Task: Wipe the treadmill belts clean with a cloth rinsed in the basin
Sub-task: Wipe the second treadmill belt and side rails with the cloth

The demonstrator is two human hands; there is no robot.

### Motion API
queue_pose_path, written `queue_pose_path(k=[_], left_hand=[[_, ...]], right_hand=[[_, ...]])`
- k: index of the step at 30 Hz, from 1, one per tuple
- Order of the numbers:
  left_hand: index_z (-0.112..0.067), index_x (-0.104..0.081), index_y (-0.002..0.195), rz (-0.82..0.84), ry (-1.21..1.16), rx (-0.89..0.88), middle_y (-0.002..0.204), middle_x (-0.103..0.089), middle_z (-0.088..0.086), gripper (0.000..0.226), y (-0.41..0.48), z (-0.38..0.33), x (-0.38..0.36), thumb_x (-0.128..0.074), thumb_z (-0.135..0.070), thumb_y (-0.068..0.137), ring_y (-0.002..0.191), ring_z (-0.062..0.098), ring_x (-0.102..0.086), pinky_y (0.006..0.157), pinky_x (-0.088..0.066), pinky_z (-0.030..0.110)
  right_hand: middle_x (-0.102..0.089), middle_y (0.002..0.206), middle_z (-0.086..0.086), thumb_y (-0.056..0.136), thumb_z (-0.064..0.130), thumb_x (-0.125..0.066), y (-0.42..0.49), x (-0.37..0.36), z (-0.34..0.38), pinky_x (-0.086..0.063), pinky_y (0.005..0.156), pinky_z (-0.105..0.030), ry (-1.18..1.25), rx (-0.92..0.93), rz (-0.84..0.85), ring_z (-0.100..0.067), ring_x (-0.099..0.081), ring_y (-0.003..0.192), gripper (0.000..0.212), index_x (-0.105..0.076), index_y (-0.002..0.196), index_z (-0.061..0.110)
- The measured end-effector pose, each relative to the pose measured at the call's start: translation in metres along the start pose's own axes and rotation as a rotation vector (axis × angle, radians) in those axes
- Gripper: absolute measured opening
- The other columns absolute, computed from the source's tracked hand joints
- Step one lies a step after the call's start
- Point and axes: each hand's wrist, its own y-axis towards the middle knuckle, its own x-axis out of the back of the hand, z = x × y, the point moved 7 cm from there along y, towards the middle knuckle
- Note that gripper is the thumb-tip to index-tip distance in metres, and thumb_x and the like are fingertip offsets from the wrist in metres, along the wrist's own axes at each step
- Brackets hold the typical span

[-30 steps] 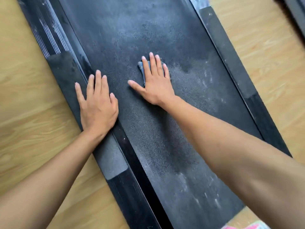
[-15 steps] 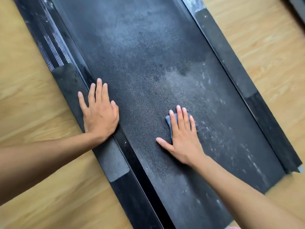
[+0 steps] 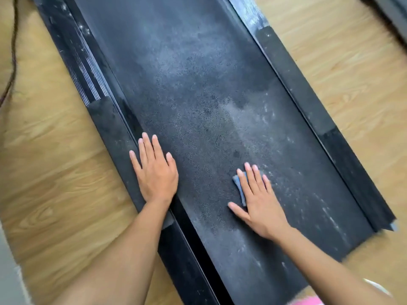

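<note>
Light wood-grain floor (image 3: pixel 352 89), planks running roughly across the view. One treadmill (image 3: pixel 198 106) lies flat on it, set diagonally, far end upper left, near end lower right. Its belt is dark, with grey dust and pale streaks toward the right rail. Black side rails run along both long edges. A dark cable (image 3: pixel 15 51) lies on the floor left of the treadmill's far end, curving away from it. A dark object (image 3: pixel 394 16) sits right of the far end, well apart and blurred.
</note>
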Motion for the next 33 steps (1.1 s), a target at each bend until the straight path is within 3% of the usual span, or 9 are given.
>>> queue_pose_path(k=[3,8,11,14,20,22,28,33], left_hand=[[-0.010,-0.024,0.165,-0.022,0.021,0.037,0.175,-0.012,0.010,0.067,0.005,0.006,-0.001,-0.040,-0.039,0.106,0.162,0.023,-0.012,0.130,-0.006,0.054],[-0.011,-0.022,0.165,-0.035,0.070,0.017,0.175,-0.011,0.010,0.067,0.006,0.004,-0.006,-0.035,-0.043,0.108,0.162,0.023,-0.012,0.131,-0.006,0.053],[-0.011,-0.021,0.165,-0.029,0.085,0.008,0.175,-0.011,0.010,0.068,0.006,0.005,-0.006,-0.033,-0.048,0.109,0.162,0.023,-0.013,0.130,-0.008,0.054],[-0.011,-0.023,0.165,-0.011,0.043,0.005,0.175,-0.013,0.009,0.080,0.007,0.003,-0.002,-0.030,-0.064,0.105,0.162,0.022,-0.012,0.130,-0.006,0.054],[-0.011,-0.022,0.165,0.011,0.035,0.016,0.176,-0.009,0.008,0.097,0.006,0.001,0.002,-0.032,-0.080,0.098,0.162,0.022,-0.008,0.130,-0.004,0.054],[-0.012,-0.022,0.165,0.017,0.030,0.023,0.176,-0.009,0.007,0.097,0.005,0.003,0.001,-0.034,-0.080,0.097,0.162,0.021,-0.008,0.131,-0.004,0.054],[-0.012,-0.027,0.164,-0.065,0.044,0.007,0.175,-0.016,0.008,0.097,0.005,0.003,-0.003,-0.033,-0.081,0.096,0.162,0.022,-0.014,0.131,-0.005,0.052],[-0.013,-0.029,0.163,-0.105,0.054,-0.005,0.174,-0.020,0.006,0.099,0.002,0.003,0.000,-0.028,-0.084,0.094,0.161,0.021,-0.018,0.131,-0.006,0.050]], right_hand=[[0.023,0.172,-0.008,0.098,0.080,-0.024,0.005,-0.007,-0.002,-0.006,0.129,-0.053,-0.002,-0.039,0.044,-0.026,0.021,0.159,0.099,0.004,0.167,0.015],[0.009,0.175,-0.008,0.093,0.085,-0.024,0.186,0.058,0.040,0.001,0.130,-0.050,0.038,-0.067,-0.180,-0.024,0.014,0.161,0.102,-0.004,0.167,0.018],[0.009,0.175,-0.009,0.090,0.087,-0.021,0.254,0.090,0.044,0.002,0.129,-0.051,0.055,-0.104,-0.170,-0.025,0.013,0.161,0.106,-0.002,0.167,0.017],[0.010,0.175,-0.008,0.093,0.084,-0.023,0.234,0.086,0.034,0.000,0.130,-0.050,0.041,-0.020,-0.165,-0.025,0.013,0.161,0.102,0.000,0.167,0.017],[0.019,0.173,-0.006,0.099,0.078,-0.025,0.016,0.008,-0.032,-0.006,0.129,-0.050,-0.058,-0.026,0.038,-0.025,0.020,0.159,0.096,0.004,0.167,0.017],[0.019,0.173,-0.005,0.099,0.078,-0.024,-0.015,-0.008,-0.044,-0.007,0.128,-0.051,-0.051,-0.036,0.074,-0.026,0.018,0.160,0.095,0.002,0.167,0.017],[0.015,0.173,-0.012,0.094,0.084,-0.025,0.106,0.029,-0.025,0.006,0.129,-0.050,-0.006,-0.080,-0.138,-0.026,0.020,0.159,0.103,-0.001,0.167,0.015],[0.010,0.174,-0.012,0.091,0.087,-0.025,0.224,0.083,-0.017,0.005,0.129,-0.051,0.014,-0.001,-0.161,-0.027,0.013,0.161,0.106,-0.002,0.167,0.017]])
